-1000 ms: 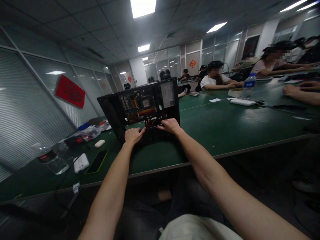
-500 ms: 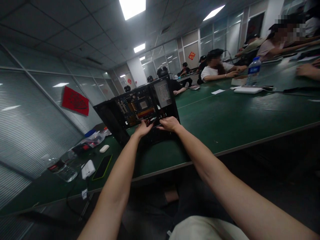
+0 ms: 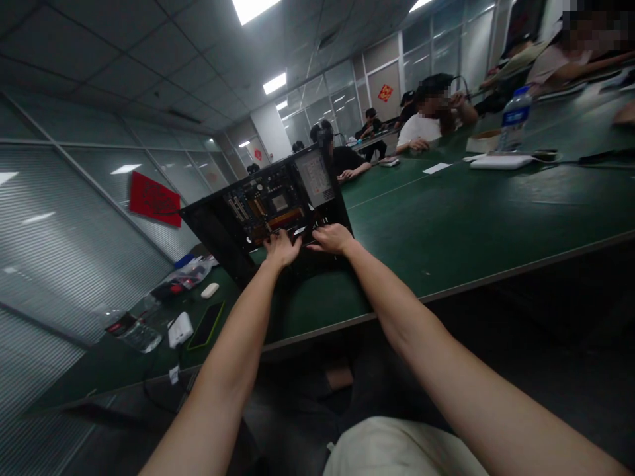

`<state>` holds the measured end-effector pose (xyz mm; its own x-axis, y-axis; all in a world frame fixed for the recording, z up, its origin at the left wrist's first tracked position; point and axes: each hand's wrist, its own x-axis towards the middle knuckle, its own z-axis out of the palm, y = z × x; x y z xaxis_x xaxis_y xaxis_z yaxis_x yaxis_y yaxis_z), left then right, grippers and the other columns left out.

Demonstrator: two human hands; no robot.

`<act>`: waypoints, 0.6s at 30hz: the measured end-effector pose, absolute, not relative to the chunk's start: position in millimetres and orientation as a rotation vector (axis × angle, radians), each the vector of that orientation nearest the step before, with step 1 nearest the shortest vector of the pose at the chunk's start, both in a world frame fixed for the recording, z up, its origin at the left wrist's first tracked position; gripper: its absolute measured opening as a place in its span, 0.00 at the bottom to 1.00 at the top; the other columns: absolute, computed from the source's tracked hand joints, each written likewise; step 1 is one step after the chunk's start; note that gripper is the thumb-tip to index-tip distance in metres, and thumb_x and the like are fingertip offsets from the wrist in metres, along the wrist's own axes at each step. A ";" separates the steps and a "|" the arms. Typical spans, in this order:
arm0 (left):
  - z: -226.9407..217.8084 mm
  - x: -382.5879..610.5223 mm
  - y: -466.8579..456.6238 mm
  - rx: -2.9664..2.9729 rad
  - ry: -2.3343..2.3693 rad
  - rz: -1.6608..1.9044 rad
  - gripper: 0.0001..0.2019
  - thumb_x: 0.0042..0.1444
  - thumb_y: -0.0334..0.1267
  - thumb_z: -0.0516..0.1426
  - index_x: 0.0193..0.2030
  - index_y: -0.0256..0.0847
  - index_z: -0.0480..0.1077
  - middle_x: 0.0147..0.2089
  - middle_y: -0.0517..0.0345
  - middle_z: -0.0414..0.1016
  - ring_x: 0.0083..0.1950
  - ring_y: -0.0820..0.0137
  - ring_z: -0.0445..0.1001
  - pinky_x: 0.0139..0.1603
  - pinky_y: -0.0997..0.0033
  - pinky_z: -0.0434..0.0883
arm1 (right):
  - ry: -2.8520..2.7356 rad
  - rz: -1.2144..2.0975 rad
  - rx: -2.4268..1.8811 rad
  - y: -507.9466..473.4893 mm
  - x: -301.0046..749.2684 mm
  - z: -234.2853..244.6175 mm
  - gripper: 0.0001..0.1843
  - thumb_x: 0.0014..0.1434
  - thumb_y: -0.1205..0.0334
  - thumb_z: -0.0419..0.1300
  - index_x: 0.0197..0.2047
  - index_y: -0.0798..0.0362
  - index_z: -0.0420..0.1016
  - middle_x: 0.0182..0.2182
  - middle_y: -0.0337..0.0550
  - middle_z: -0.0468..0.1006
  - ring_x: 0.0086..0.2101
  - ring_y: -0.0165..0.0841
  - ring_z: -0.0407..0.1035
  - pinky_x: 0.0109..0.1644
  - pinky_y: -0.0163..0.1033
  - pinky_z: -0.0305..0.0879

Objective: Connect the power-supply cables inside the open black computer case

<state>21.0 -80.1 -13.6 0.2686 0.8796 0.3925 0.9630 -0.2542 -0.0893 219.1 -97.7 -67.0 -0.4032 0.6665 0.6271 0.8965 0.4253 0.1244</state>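
Observation:
An open black computer case (image 3: pixel 223 231) stands on the green table (image 3: pixel 446 225), with a motherboard (image 3: pixel 265 205) showing inside. Both my arms reach out to its lower front edge. My left hand (image 3: pixel 281 248) lies there with its fingers stretched up into the case, close to the board's bottom edge. Right beside it, my right hand (image 3: pixel 331 238) has its fingers curled down over a dark part at the case's lower edge; what they grip is hidden. A small pale piece (image 3: pixel 298 230) shows between the two hands.
Left of the case lie a white mouse (image 3: pixel 210 289), a phone (image 3: pixel 206 325), a white power bank (image 3: pixel 180 328) and a water bottle (image 3: pixel 131 330). Far right stand another bottle (image 3: pixel 513 119) and a white device (image 3: pixel 501 161). Other people sit at the far side.
My left hand moved from the case's lower left rim to right beside the right hand and into the case. The camera tilted, so the scene leans more.

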 end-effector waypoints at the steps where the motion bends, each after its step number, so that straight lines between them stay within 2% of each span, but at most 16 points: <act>1: -13.5 20.6 -80.9 -2.233 -1.666 -0.375 0.29 0.64 0.60 0.44 0.55 0.34 0.63 0.57 0.32 0.71 0.64 0.44 0.63 0.64 0.39 0.55 | -2.194 -0.640 -1.300 -98.1 219.8 -66.4 0.33 0.70 0.40 0.43 0.47 0.60 0.76 0.43 0.60 0.80 0.41 0.44 0.74 0.40 0.41 0.61; 6: -4.3 12.5 -82.2 -2.286 -1.393 -0.246 0.27 0.67 0.57 0.44 0.55 0.34 0.64 0.57 0.35 0.69 0.61 0.48 0.64 0.63 0.43 0.57 | -2.209 -0.762 -1.149 -97.4 222.8 -62.3 0.32 0.71 0.42 0.43 0.49 0.63 0.74 0.49 0.62 0.76 0.46 0.47 0.69 0.45 0.44 0.62; 11: 20.9 -18.7 -78.9 -2.330 -0.915 -0.026 0.24 0.65 0.55 0.48 0.54 0.36 0.67 0.57 0.37 0.67 0.59 0.47 0.63 0.61 0.45 0.59 | -2.335 -0.804 -0.823 -128.8 249.0 -74.3 0.35 0.66 0.39 0.52 0.60 0.62 0.69 0.61 0.62 0.68 0.58 0.51 0.62 0.59 0.53 0.59; 14: 29.7 -44.1 -72.2 -2.313 -0.899 0.015 0.22 0.65 0.53 0.48 0.52 0.36 0.68 0.56 0.37 0.68 0.59 0.46 0.64 0.62 0.44 0.58 | -2.415 -0.735 -0.789 -183.3 299.4 -97.4 0.30 0.67 0.44 0.53 0.58 0.61 0.70 0.58 0.61 0.71 0.58 0.49 0.64 0.59 0.54 0.62; 18: 28.5 -64.2 -64.9 -2.328 -1.057 -0.043 0.21 0.68 0.48 0.43 0.52 0.35 0.68 0.53 0.37 0.70 0.57 0.48 0.68 0.58 0.47 0.63 | -2.314 -0.613 -0.953 -277.3 410.2 -135.6 0.18 0.69 0.51 0.53 0.51 0.54 0.75 0.51 0.56 0.76 0.50 0.43 0.71 0.52 0.48 0.69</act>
<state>-64.2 -64.9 28.5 0.6863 0.6809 0.2557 0.6992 -0.5209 -0.4896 410.2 -277.3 -135.6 -0.5924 0.4857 0.6428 0.7403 0.6430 0.1964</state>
